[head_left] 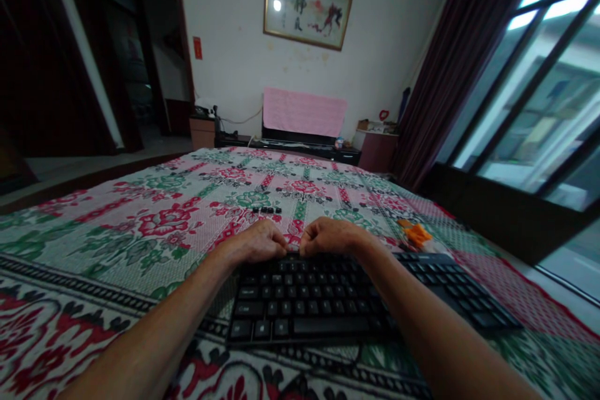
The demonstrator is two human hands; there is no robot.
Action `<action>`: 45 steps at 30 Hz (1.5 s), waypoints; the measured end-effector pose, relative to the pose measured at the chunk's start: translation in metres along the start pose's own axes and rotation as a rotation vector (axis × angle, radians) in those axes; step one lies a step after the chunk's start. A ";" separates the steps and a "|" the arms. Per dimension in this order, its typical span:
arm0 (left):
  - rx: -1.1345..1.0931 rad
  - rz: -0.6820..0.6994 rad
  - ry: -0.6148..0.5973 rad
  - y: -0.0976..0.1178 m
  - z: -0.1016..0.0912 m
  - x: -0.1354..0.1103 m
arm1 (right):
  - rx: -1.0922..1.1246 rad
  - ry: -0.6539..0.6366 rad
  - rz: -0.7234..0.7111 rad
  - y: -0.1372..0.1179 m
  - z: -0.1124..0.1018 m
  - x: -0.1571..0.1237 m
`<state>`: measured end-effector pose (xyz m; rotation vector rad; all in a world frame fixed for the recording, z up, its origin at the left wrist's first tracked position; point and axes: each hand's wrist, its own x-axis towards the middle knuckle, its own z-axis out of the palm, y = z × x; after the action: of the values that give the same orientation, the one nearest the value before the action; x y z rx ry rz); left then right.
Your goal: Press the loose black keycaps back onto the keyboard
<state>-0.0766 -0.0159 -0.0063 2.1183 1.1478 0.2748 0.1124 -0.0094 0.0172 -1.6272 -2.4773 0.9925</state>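
Forearms (178, 312) (431, 312) end in pinched-closed hands (259, 240) (335, 235) at the keyboard's (323, 293) far edge, long axis crosswise, spacebar (335, 325) nearside.

Framed picture (308, 9) on wall (225, 0); pink cloth (304, 111); dark curtain (452, 69).

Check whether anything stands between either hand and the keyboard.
Nothing visible does: the left hand and right hand are both at the far edge of the keyboard. The small black pieces lie beyond them on the blanket, the orange item off to the right.
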 end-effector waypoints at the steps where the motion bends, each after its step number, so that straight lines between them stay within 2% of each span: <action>1: 0.002 0.001 0.006 0.000 0.000 0.000 | 0.002 0.003 -0.012 0.000 0.001 -0.001; 9: -0.096 -0.021 0.050 -0.005 -0.001 0.000 | 0.097 -0.036 -0.147 0.000 -0.004 -0.006; 11: -0.151 -0.002 0.056 -0.007 -0.002 -0.001 | 0.069 0.049 -0.158 -0.001 -0.007 0.003; 14: -0.207 -0.003 0.016 -0.012 -0.006 -0.001 | -0.104 0.324 -0.133 -0.004 -0.009 0.029; 16: -0.213 -0.032 -0.011 -0.017 -0.010 -0.003 | -0.161 0.405 -0.122 -0.006 -0.009 0.050; 22: -0.257 -0.045 -0.110 -0.028 -0.022 -0.010 | -0.236 0.481 -0.115 -0.009 -0.002 0.093; 27: -0.213 -0.060 -0.114 -0.025 -0.024 -0.012 | -0.239 0.498 -0.090 -0.010 0.000 0.104; 30: -0.225 -0.090 -0.103 -0.023 -0.023 -0.012 | -0.223 0.490 -0.088 -0.013 -0.003 0.092; 34: -0.254 -0.129 -0.086 -0.022 -0.022 -0.012 | -0.170 0.444 -0.148 -0.021 -0.003 0.051; 37: -0.252 -0.126 -0.086 -0.021 -0.022 -0.013 | 0.062 0.296 -0.256 -0.024 0.002 0.015; 39: -0.239 -0.136 -0.088 -0.021 -0.023 -0.013 | 0.136 0.206 -0.283 -0.024 0.004 -0.002; 45: -0.206 -0.127 -0.092 -0.018 -0.024 -0.014 | 0.136 0.029 -0.255 -0.023 0.004 -0.020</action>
<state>-0.1079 -0.0091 0.0007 1.8518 1.1432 0.2239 0.1017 -0.0337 0.0319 -1.2404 -2.4572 1.0654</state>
